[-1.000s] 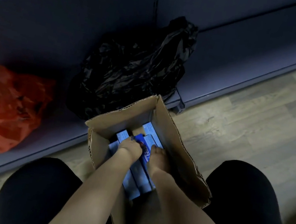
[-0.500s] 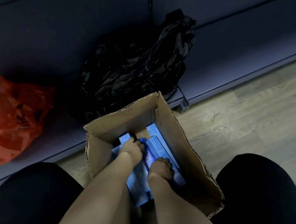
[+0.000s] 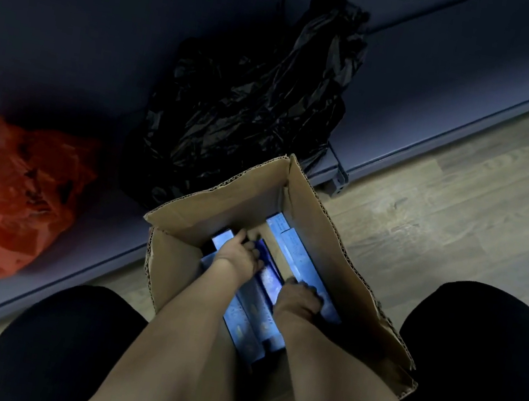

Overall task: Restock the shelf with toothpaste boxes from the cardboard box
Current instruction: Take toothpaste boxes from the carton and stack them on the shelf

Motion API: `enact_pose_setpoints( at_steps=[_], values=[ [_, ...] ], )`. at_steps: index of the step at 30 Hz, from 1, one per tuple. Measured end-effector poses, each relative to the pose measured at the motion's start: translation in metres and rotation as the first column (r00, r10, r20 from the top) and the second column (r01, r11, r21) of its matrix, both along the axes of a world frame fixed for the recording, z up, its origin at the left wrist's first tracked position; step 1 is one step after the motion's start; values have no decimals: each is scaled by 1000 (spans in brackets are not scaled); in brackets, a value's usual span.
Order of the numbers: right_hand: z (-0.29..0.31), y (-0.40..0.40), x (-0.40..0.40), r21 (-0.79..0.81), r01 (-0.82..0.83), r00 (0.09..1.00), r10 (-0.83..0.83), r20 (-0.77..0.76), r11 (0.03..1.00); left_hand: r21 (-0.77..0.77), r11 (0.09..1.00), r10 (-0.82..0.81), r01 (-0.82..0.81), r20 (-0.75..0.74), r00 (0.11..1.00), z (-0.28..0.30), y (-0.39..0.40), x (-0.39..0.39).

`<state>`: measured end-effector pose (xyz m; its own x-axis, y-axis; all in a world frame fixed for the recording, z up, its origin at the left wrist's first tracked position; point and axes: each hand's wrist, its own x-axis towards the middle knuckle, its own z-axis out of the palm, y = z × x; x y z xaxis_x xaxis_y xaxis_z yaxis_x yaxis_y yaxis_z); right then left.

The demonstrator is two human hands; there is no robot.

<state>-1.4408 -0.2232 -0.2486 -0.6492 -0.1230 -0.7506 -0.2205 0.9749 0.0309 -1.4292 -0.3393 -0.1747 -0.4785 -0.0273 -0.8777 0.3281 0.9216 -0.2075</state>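
Both my hands are down inside the open cardboard box [image 3: 336, 243], which stands on the floor between my knees. My left hand [image 3: 240, 257] lies on the toothpaste boxes [image 3: 249, 328] at the box's ten o'clock side, its fingers curled over the edge of a dark blue carton; that grip looks clamped on it, though the fingertips are hidden. My right hand [image 3: 299, 301], at about four o'clock from the left, grips the near end of a pale blue carton lying along the right wall, fingers bent round its edge. The cartons are long, narrow, glossy blue card, packed lengthwise and side by side; a strip of bare brown card shows between them.

The box is raw corrugated board with rippled cut edges and flaps standing up. At its twelve o'clock a crumpled, shiny black plastic bag [image 3: 251, 101] sits on the dark bottom shelf [image 3: 72, 48]; at nine o'clock lies a wrinkled orange-red plastic bag [image 3: 14, 195]. The floor [image 3: 463, 204] is pale wood-grain plank.
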Motion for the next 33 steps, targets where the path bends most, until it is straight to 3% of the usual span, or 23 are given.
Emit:
enact_pose_setpoints(
  at_steps=[3, 6, 18, 22, 27, 33],
  values=[
    [1, -8, 1, -8, 23, 999, -22, 39, 1000, -25, 999, -44, 44, 5, 999, -5, 1, 0],
    [3, -13, 1, -53, 48, 997, -45, 61, 997, 8, 1000, 28, -28, -14, 1000, -4, -1, 1],
    [53, -11, -9, -107, -151, 988, 152, 0, 983, 170, 977, 155, -130, -141, 978, 25, -4, 0],
    [115, -11, -13, -141, -196, 978, 204, 46, 970, 161, 983, 123, -85, -243, 962, 77, 6, 5],
    [218, 3, -20, -186, -274, 962, 265, -71, 944, 171, 971, 212, -170, -271, 939, 152, 22, 16],
    [354, 18, -17, -242, -344, 939, 325, -117, 907, 235, 946, 294, -221, -345, 891, 289, 30, 32]
  ],
)
